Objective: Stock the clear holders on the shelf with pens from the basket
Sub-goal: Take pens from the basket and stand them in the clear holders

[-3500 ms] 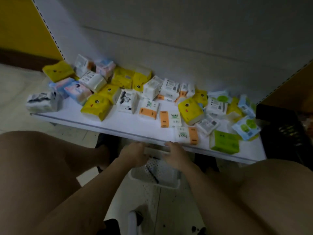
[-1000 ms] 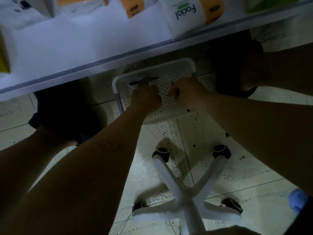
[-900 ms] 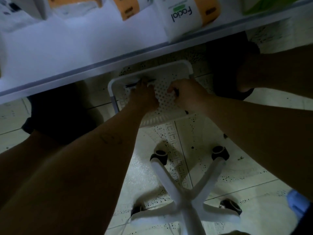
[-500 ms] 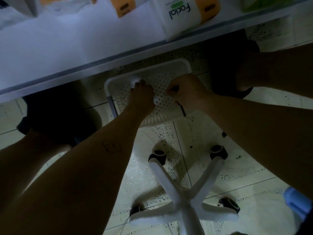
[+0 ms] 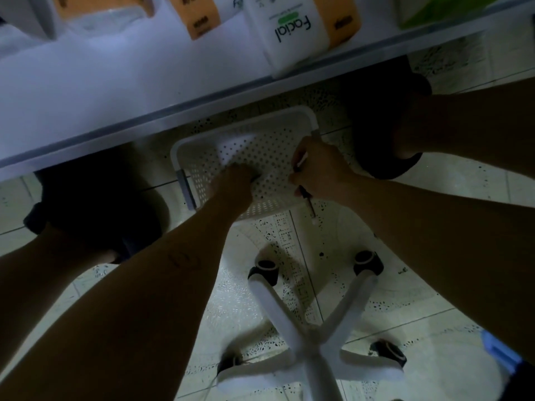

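Note:
A white perforated basket sits on the floor under the shelf edge. My left hand reaches down into it, fingers curled against the basket bottom; a dark pen tip shows at the fingertips, though I cannot tell whether it is gripped. My right hand is closed around dark pens, whose ends stick out below and above the fist, over the basket's right side. No clear holders are in view.
A white shelf runs across the top with tissue packs, one marked Facial. A white swivel-chair base with black castors stands on the tiled floor below. My dark shoes flank the basket.
My right hand has lifted slightly toward the basket's right rim with pens in it. My left hand has slid lower in the basket. The view has tilted from the shelf down to the floor.

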`<state>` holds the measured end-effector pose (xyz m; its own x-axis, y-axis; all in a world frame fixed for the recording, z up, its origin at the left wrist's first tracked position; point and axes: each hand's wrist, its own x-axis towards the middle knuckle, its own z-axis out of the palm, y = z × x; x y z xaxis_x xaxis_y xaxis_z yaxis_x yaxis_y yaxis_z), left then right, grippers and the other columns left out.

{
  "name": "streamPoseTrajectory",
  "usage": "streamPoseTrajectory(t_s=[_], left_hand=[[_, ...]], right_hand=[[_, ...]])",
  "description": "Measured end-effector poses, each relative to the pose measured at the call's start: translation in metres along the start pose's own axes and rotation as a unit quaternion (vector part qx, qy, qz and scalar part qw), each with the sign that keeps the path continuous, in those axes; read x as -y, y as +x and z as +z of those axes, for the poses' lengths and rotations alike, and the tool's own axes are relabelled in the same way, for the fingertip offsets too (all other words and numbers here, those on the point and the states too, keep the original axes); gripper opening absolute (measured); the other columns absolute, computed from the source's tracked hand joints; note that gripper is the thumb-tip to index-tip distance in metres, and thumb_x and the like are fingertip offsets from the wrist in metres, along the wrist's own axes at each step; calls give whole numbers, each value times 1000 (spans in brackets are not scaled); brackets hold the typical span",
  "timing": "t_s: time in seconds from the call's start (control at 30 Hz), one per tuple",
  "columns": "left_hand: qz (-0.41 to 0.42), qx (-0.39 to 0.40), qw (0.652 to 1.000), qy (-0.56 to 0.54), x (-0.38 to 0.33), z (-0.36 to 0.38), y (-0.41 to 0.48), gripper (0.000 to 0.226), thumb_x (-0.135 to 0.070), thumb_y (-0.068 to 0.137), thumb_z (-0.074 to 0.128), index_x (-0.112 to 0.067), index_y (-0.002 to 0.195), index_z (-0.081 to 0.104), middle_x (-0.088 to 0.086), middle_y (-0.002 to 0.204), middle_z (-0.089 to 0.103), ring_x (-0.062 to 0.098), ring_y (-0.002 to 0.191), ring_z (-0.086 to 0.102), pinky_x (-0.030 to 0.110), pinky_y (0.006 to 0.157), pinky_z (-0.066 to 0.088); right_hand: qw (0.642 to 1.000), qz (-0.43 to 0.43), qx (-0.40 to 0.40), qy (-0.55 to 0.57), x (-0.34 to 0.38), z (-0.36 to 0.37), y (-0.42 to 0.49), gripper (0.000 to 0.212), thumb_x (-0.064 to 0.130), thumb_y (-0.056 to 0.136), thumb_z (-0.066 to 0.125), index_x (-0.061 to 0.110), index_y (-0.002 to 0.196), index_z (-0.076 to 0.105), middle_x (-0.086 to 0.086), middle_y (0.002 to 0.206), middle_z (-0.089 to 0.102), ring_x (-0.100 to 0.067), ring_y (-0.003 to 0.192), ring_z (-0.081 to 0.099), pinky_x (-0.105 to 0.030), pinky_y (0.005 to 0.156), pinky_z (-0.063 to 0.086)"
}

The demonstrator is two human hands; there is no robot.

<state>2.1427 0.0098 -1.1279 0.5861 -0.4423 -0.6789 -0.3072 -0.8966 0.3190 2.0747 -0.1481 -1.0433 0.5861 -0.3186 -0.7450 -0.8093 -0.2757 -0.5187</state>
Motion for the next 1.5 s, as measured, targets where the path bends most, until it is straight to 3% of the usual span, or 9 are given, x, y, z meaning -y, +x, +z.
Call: streamPoseTrajectory(t_s=[0.1,0.2,0.4,0.63,0.77,0.87,1.03,1.23,1.5], left_hand=[[26,31,999,-11,-7,-10,-6,23,-18,97,52,-12,119,56,13,119,55,25,101,57,32,84,49],[18,15,996,-87,-16,-29,-19,26,-8,95,52,-7,120,47,12,101,61,15,73,55,23,57,45],[-31,85,951,-297,-30,-65,-47,91,11,81,63,-30,149,19,11,99,62,19,73,67,28,58,59],[-31,41,927,-372,-43,-94,-91,55,3,86,62,-23,132,47,19,107,64,23,78,70,32,64,61],[5,-21,918,-396,-59,-125,-112,48,-5,91,60,-26,133,50,8,100,64,19,74,72,31,63,60],[46,-66,911,-404,-74,-150,-132,51,-4,92,61,-26,136,48,6,90,65,20,66,70,26,55,56],[136,-142,897,-396,-102,-187,-171,53,-7,88,67,-24,134,45,12,79,53,33,67,64,39,62,56],[223,-192,855,-427,-138,-234,-219,33,-2,89,64,-20,115,55,11,77,50,29,51,65,36,51,57],[318,-305,814,-378,-194,-315,-303,46,-5,86,69,-21,127,58,9,83,58,28,57,68,23,51,52]], right_hand=[[1000,-12,-23,9,5,1,7,31,8,80,76,10,96,50,-16,104,61,-33,85,65,-49,72,58],[999,-19,-32,29,11,6,15,39,10,77,78,9,104,50,-16,110,59,-33,94,62,-50,77,56],[998,-57,3,34,10,7,6,73,10,78,77,24,140,40,-10,139,46,-28,124,49,-40,97,50],[991,-71,55,98,18,-14,-26,44,6,88,66,22,127,54,-6,110,53,-25,84,64,-30,50,58],[986,-153,37,48,42,-34,-50,43,5,85,69,14,125,56,-6,106,58,-22,87,62,-28,58,58],[976,-217,5,32,65,-55,-76,33,-4,88,60,4,120,58,0,84,54,-8,74,59,-9,47,45],[955,-277,-85,63,98,-99,-126,51,14,78,79,25,122,56,5,80,56,-11,63,60,-21,43,51],[919,-356,-144,94,137,-146,-187,40,7,78,78,25,109,59,-3,85,56,-26,63,64,-28,43,51],[861,-446,-216,117,191,-207,-276,37,3,84,69,26,110,56,-7,90,58,-32,68,68,-33,50,51]])
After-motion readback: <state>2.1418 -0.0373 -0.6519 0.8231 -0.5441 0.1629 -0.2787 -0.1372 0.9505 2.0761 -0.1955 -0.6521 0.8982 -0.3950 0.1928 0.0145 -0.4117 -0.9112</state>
